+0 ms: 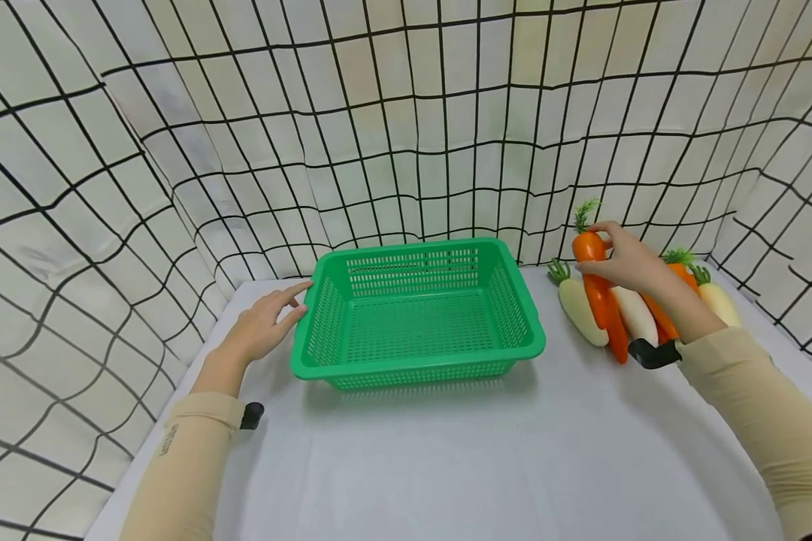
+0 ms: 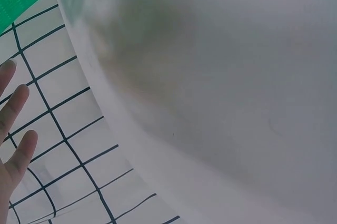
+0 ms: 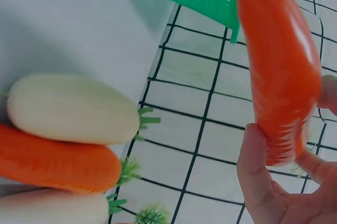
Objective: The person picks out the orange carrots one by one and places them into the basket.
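Observation:
My right hand (image 1: 619, 263) pinches an orange carrot (image 1: 588, 246) near its leafy top, lifted above a row of vegetables. In the right wrist view the carrot (image 3: 279, 66) sits between thumb and fingers, its tapered end pointing up the frame. Below it lie a white radish (image 1: 578, 304), another carrot (image 1: 619, 342) and a second radish (image 1: 636, 314). A green plastic basket (image 1: 416, 368) stands mid-table with nothing in it. Beside its left rim is my left hand (image 1: 260, 327), fingers loosely extended; whether the fingertips touch the rim I cannot tell.
More carrots (image 1: 683, 276) and a pale radish (image 1: 719, 304) lie at the right, partly behind my right forearm. Walls of black grid mesh (image 1: 446, 150) over white sheeting rise behind and at both sides. White cloth (image 1: 446, 466) covers the table.

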Demonstrator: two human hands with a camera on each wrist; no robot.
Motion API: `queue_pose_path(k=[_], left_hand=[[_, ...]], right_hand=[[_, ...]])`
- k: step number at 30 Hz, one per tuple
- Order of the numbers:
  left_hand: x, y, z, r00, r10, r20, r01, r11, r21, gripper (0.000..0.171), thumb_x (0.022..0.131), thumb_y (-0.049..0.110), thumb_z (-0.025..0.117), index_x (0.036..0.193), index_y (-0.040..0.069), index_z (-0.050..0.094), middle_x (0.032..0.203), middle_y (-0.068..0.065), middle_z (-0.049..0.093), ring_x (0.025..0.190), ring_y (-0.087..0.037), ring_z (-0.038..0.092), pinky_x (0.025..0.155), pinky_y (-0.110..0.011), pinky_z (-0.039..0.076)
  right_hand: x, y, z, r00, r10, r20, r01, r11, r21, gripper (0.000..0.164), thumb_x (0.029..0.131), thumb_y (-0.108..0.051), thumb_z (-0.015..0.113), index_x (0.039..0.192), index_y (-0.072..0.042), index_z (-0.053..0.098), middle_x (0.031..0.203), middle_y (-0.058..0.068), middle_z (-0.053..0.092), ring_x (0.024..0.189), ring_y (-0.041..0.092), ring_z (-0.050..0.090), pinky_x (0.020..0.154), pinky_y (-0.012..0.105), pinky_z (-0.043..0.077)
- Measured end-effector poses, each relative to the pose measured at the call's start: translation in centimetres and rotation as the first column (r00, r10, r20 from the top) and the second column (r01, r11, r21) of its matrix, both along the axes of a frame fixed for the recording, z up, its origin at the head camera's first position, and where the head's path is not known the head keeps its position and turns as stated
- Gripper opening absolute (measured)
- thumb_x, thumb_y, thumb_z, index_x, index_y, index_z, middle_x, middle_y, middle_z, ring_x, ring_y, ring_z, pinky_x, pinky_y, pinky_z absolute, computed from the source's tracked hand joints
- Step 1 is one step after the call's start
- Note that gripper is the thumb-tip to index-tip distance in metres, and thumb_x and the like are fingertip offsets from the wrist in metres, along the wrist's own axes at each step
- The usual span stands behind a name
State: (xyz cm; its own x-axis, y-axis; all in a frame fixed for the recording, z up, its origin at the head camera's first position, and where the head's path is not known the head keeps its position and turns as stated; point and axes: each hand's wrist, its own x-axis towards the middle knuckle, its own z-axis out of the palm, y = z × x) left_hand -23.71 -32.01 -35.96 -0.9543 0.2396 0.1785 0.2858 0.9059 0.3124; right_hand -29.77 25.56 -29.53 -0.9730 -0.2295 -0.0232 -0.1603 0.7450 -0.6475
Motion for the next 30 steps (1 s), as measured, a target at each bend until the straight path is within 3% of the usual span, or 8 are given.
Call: queue_pose_path(k=[9, 17, 30], left_hand=[[-0.6, 0.2, 0.1, 0.999, 0.030, 0.028, -0.030, 1.000, 0.007, 0.062, 0.110, 0.050, 0.036, 0.161, 0.016, 0.034, 0.134, -0.025, 0.056, 0.126, -0.047, 0.048, 0.095, -0.072, 0.039], [-1.0, 0.4, 0.4, 0.999, 0.016, 0.041, -0.016, 1.000, -0.018, 0.060, 0.111, 0.046, 0.037, 0.161, 0.015, 0.033, 0.132, -0.024, 0.057, 0.125, -0.047, 0.050, 0.095, -0.073, 0.038], [-1.4, 0.6, 0.4, 1.000, 0.008, 0.025, -0.007, 0.999, -0.033, 0.058, 0.111, 0.045, 0.036, 0.161, 0.015, 0.033, 0.130, -0.022, 0.058, 0.124, -0.045, 0.051, 0.094, -0.071, 0.039]], right_hand=[[-0.9, -2.6, 1.3, 0.996, 0.051, 0.075, -0.035, 0.980, -0.194, 0.083, 0.102, -0.027, 0.064, 0.161, -0.005, 0.011, 0.155, 0.037, 0.021, 0.115, 0.048, 0.056, 0.080, 0.042, 0.059], [-1.8, -5.9, 1.9, 0.990, 0.087, 0.108, -0.049, 0.947, -0.318, 0.079, 0.102, -0.024, 0.063, 0.159, -0.007, 0.011, 0.148, 0.032, 0.028, 0.114, 0.042, 0.056, 0.075, 0.033, 0.058], [-3.4, -10.6, 2.0, 0.971, 0.193, 0.139, -0.127, 0.915, -0.382, 0.066, 0.104, -0.017, 0.060, 0.158, -0.014, 0.021, 0.143, 0.029, 0.036, 0.108, 0.040, 0.058, 0.084, 0.043, 0.058]])
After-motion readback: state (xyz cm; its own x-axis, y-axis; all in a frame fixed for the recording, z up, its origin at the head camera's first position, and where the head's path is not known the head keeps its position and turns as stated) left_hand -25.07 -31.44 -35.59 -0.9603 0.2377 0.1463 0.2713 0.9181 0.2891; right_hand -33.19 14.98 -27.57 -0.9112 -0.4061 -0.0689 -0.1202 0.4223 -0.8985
